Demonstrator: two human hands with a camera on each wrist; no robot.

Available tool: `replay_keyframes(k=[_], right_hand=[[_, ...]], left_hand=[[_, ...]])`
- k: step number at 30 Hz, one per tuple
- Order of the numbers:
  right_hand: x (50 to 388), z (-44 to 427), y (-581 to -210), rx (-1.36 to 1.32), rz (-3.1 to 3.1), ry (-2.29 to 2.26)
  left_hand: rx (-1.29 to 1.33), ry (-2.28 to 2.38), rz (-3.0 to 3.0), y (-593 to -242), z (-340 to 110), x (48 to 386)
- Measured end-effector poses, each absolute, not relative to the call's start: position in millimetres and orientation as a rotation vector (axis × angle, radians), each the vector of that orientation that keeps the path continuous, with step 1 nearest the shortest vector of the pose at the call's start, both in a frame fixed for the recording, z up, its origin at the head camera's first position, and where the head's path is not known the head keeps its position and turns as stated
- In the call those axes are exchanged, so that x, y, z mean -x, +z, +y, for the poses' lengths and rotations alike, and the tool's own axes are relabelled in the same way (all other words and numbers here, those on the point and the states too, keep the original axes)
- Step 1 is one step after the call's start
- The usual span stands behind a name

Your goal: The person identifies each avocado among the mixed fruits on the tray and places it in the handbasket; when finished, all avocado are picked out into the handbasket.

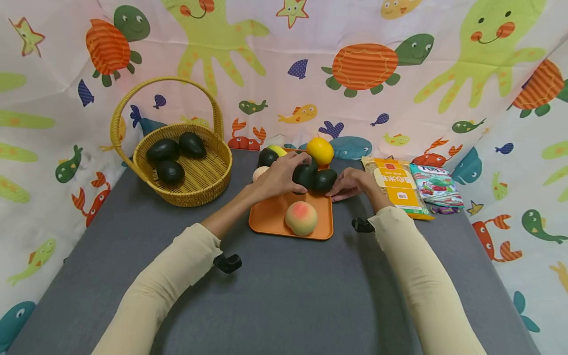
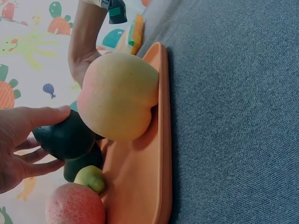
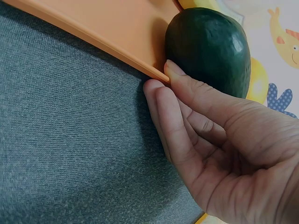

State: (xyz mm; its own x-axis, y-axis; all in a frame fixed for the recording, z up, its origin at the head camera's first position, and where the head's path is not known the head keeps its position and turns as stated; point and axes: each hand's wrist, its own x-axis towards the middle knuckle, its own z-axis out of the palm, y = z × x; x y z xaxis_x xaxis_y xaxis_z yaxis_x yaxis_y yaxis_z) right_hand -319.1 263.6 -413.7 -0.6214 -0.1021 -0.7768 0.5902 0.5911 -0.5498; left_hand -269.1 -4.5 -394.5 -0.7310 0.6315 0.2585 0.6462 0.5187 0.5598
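My left hand [image 1: 278,174] grips a dark green avocado [image 1: 303,177] above the orange tray [image 1: 269,217]. In the left wrist view the thumb lies over this avocado [image 2: 65,135] and the fingers curl underneath. My right hand [image 1: 350,184] pinches the tray's right edge between thumb and fingers, as the right wrist view shows. Right beside that thumb, another avocado [image 3: 208,51] sits on the tray. A large peach [image 1: 301,218] rests near the tray's front. Behind the hands are a yellow fruit [image 1: 320,151] and more fruit, partly hidden.
To the left stands a yellow woven basket [image 1: 199,193] with a tall handle, holding three avocados [image 1: 170,171]. On the right lie a yellow food packet [image 1: 397,187], a teal packet [image 1: 437,185] and a small purple wrapper [image 1: 445,210]. A printed cloth hangs behind the grey table [image 1: 284,301].
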Motion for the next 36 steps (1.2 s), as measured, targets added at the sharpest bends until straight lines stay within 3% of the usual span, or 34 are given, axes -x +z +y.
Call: replay_keyframes(k=[14,36], right_hand=[[319.6,263.5,-419.1,-0.369,2.001,-1.095],[316.6,264.7,-416.1,-0.356,2.004,-1.117]], left_hand=[[1.048,-0.957,-2.702,-382.8,-17.4,257.9],[0.615,-1.268,-2.594,-359.1,-91.0,269.3]])
